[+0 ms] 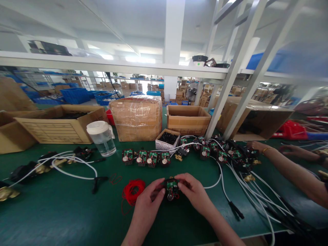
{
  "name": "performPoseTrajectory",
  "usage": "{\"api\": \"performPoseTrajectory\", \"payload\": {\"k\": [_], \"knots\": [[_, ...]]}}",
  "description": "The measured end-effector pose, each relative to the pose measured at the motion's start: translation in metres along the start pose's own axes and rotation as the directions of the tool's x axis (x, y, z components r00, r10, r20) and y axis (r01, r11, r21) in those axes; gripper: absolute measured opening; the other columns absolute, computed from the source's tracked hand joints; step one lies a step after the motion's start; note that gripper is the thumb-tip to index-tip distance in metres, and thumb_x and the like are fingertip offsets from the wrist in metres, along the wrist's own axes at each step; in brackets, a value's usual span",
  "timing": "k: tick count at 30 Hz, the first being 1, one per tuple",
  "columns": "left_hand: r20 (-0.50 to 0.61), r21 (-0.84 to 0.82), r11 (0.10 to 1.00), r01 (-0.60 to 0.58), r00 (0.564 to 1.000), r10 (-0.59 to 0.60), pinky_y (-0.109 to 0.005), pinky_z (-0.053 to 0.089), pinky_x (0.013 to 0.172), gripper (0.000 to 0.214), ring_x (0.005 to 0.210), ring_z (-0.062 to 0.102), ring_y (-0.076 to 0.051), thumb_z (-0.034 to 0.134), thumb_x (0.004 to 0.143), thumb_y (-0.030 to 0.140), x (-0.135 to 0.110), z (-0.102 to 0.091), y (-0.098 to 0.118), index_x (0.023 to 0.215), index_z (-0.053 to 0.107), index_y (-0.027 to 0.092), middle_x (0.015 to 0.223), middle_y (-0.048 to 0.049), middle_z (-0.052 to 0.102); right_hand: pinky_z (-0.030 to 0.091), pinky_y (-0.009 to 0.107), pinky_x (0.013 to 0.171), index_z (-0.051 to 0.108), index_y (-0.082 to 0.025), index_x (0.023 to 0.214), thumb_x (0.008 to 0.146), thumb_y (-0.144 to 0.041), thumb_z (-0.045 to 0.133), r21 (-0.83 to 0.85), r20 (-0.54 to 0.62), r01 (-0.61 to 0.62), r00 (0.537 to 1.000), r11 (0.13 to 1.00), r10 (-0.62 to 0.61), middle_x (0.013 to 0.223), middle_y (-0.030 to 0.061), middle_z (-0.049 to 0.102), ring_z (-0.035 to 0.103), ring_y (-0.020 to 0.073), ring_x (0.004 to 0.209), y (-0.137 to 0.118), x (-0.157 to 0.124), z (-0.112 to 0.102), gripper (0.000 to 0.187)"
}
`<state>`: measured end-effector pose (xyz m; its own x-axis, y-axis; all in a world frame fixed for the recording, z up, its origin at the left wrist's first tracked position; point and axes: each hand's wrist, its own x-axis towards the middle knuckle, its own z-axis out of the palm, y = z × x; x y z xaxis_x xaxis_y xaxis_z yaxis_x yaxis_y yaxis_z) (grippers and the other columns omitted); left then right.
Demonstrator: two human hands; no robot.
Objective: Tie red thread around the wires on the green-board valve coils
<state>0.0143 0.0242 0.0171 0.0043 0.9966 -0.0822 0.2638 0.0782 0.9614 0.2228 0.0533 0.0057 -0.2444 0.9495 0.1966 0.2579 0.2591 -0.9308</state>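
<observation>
Between my two hands sits a small black unit with a green circuit board (172, 187) and a round metallic part at its near end. My left hand (151, 200) grips its left side, fingers and thumb closed on it. On the opposite side, my right hand (192, 191) holds it with thumb and fingers bent around the edge. A loose coil of red wire (133, 191) lies just left of my left hand. Beyond my hands stand several similar circuit-board units (152, 158) in a row.
A clear jug with white lid (101, 138) stands at left, near white cables (74, 167). A small box of black parts (167, 138) and cardboard boxes (137, 119) line the back. At right, a co-worker's hand (257, 147) reaches into piled units; a metal post (230, 75) rises there.
</observation>
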Motion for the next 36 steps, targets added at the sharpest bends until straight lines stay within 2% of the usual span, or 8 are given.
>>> {"api": "performPoseTrajectory", "payload": {"k": [7, 14, 20, 28, 36], "knots": [[-0.005, -0.01, 1.0, -0.011, 1.0, 0.011, -0.039, 0.059, 0.089, 0.044, 0.094, 0.074, -0.023, 0.061, 0.078, 0.04, 0.005, 0.004, -0.002, 0.117, 0.066, 0.021, 0.106, -0.0059, 0.077, 0.047, 0.03, 0.074, 0.069, -0.024, 0.109, 0.085, -0.018, 0.058, -0.045, -0.024, 0.008, 1.0, 0.999, -0.009, 0.09, 0.0007, 0.06, 0.058, 0.0175, 0.08, 0.002, 0.0, 0.004, 0.027], [0.025, -0.043, 0.999, 0.015, 1.0, -0.014, -0.038, 0.058, 0.089, 0.047, 0.091, 0.074, -0.023, 0.062, 0.075, 0.033, -0.001, 0.003, -0.004, 0.12, 0.064, 0.021, 0.103, -0.0049, 0.077, 0.048, 0.03, 0.071, 0.059, -0.028, 0.127, 0.082, -0.01, 0.056, -0.029, 0.05, 0.014, 0.999, 0.999, -0.013, 0.094, 0.0, 0.06, 0.059, 0.0161, 0.078, 0.007, -0.01, 0.003, 0.048], [0.075, -0.073, 0.997, 0.025, 0.997, -0.019, -0.038, 0.059, 0.09, 0.049, 0.093, 0.074, -0.023, 0.063, 0.072, 0.027, -0.003, 0.003, -0.001, 0.12, 0.062, 0.02, 0.101, -0.0054, 0.078, 0.048, 0.029, 0.07, 0.055, -0.027, 0.133, 0.077, -0.006, 0.057, -0.066, 0.088, 0.005, 0.996, 0.998, 0.001, 0.095, -0.0002, 0.059, 0.057, 0.0151, 0.077, 0.004, -0.015, 0.003, 0.06], [0.044, -0.033, 0.999, -0.027, 0.999, 0.028, -0.038, 0.059, 0.089, 0.047, 0.092, 0.075, -0.023, 0.062, 0.072, 0.022, -0.004, 0.007, 0.0, 0.119, 0.062, 0.019, 0.099, -0.0046, 0.078, 0.048, 0.03, 0.067, 0.051, -0.028, 0.134, 0.074, -0.006, 0.056, -0.103, 0.061, -0.039, 0.997, 0.994, 0.045, 0.09, -0.0008, 0.058, 0.056, 0.0164, 0.073, 0.002, -0.018, 0.01, 0.064], [0.023, 0.019, 0.999, -0.036, 0.999, 0.035, -0.036, 0.056, 0.093, 0.051, 0.097, 0.074, -0.022, 0.062, 0.072, 0.02, -0.004, 0.017, -0.005, 0.124, 0.058, 0.018, 0.106, -0.0064, 0.077, 0.049, 0.03, 0.068, 0.051, -0.027, 0.134, 0.071, -0.002, 0.055, -0.155, 0.003, -0.045, 0.999, 0.987, 0.046, 0.1, 0.0021, 0.059, 0.057, 0.0166, 0.075, 0.003, -0.02, 0.019, 0.068]]}}
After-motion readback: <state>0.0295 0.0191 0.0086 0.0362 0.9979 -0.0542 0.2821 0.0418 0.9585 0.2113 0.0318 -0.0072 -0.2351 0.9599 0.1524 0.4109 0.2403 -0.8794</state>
